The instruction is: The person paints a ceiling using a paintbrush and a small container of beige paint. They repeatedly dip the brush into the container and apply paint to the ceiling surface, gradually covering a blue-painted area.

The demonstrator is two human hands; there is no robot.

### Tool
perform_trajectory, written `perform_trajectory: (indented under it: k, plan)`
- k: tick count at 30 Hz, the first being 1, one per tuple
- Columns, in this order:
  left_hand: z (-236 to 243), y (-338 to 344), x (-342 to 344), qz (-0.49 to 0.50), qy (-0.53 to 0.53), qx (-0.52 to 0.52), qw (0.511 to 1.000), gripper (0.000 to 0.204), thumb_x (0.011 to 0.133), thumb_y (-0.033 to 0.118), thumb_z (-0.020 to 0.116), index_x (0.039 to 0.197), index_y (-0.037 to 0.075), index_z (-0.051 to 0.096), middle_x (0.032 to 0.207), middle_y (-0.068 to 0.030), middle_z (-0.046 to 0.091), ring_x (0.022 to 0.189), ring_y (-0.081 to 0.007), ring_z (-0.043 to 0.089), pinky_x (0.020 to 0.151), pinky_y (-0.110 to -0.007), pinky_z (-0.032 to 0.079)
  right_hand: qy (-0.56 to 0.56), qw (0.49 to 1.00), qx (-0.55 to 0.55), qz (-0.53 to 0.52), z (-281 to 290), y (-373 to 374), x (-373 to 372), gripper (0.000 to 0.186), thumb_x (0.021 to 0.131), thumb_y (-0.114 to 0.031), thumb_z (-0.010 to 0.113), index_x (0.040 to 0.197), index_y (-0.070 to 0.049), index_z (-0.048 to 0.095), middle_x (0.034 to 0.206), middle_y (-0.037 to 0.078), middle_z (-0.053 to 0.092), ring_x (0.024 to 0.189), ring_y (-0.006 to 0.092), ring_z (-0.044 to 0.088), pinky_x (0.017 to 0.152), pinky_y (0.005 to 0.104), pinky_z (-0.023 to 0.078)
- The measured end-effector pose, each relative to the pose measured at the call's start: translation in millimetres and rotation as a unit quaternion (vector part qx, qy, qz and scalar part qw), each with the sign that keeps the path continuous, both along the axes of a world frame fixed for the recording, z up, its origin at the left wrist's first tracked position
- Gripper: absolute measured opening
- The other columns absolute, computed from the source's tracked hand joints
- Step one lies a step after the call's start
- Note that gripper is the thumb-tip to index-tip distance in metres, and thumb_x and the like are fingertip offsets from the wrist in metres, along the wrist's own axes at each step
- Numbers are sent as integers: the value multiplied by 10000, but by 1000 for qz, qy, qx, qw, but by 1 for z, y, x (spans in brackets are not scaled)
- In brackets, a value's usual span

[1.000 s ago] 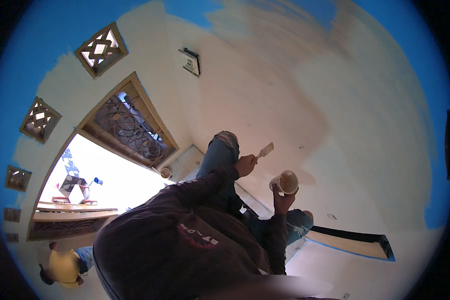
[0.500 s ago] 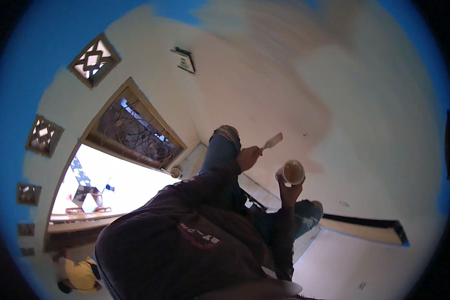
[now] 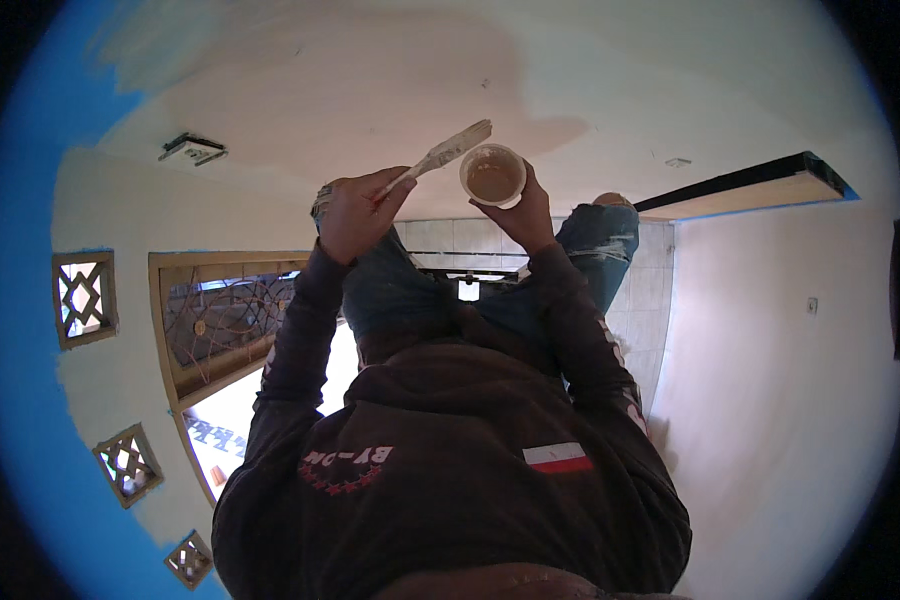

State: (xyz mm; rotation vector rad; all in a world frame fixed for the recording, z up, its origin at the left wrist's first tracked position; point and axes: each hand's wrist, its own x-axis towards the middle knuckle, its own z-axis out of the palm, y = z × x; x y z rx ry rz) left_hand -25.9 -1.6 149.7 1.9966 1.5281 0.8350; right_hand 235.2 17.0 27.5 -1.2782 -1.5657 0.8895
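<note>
Gripped putty knife [image 3: 446, 152] in left hand [image 3: 362, 213], upper centre of frame, slightly left of middle. Wrapped fingers firmly round handle; could not make out each finger separately. Pointed blade toward upper right, smeared pale along its face.

Held white cup [image 3: 491, 153] in right hand [image 3: 525, 212], upper centre, just right of knife. Pinched cup between thumb and fingers, gripping from its right and lower sides. Tilted cup mouth toward camera, showing pale brownish paste [image 3: 492, 184] inside. Had blade just beside cup rim; could not tell whether touching.

Wore dark sweatshirt [image 3: 450, 510] across lower centre, with white-and-red patch [image 3: 558, 458] right of middle. Wore jeans [image 3: 385, 295] too, showing between forearms near centre, frayed at right knee.

Faced pale wall [image 3: 660, 70] across top of frame, with darker pinkish area [image 3: 370, 80] at upper centre. Showed blue paint [image 3: 30, 300] down far left, switch box [image 3: 193, 150] at upper left, window with curled bars [image 3: 225, 325] at left. Also showed lattice vents [image 3: 128, 463] from mid left to lower left, black-edged recess [image 3: 750, 190] at upper right, small wall socket [image 3: 812, 306] at right, and pale tiles [image 3: 480, 236] behind knees.
</note>
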Motion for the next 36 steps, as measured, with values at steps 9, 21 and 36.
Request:
perform_trajectory:
  k: [9,21,36]
  plan:
    - [25,34,10,-146,158,42,976,280,948,347,669,1023,98,771,788,-127,724,678,-316,693,626,-407,545,-9,1000,-21,4,-4,6,6,827,708,-278,914,1391,-69,495,1326,149,623,1229,317,612,1018,431,517]
    - [0,62,55,-195,304,26,932,248,925,346,643,1008,144,759,830,-116,720,809,-331,699,721,-450,559,-31,998,-31,34,-15,7,6,846,697,-280,910,1402,-69,492,1326,166,606,1241,347,582,1041,451,489]
    - [-31,70,67,-203,293,55,933,216,861,279,665,835,79,744,787,-145,710,768,-345,709,692,-451,582,-72,996,9,46,-23,7,7,886,700,-317,913,1415,-58,458,1318,190,607,1225,376,590,1011,470,504]
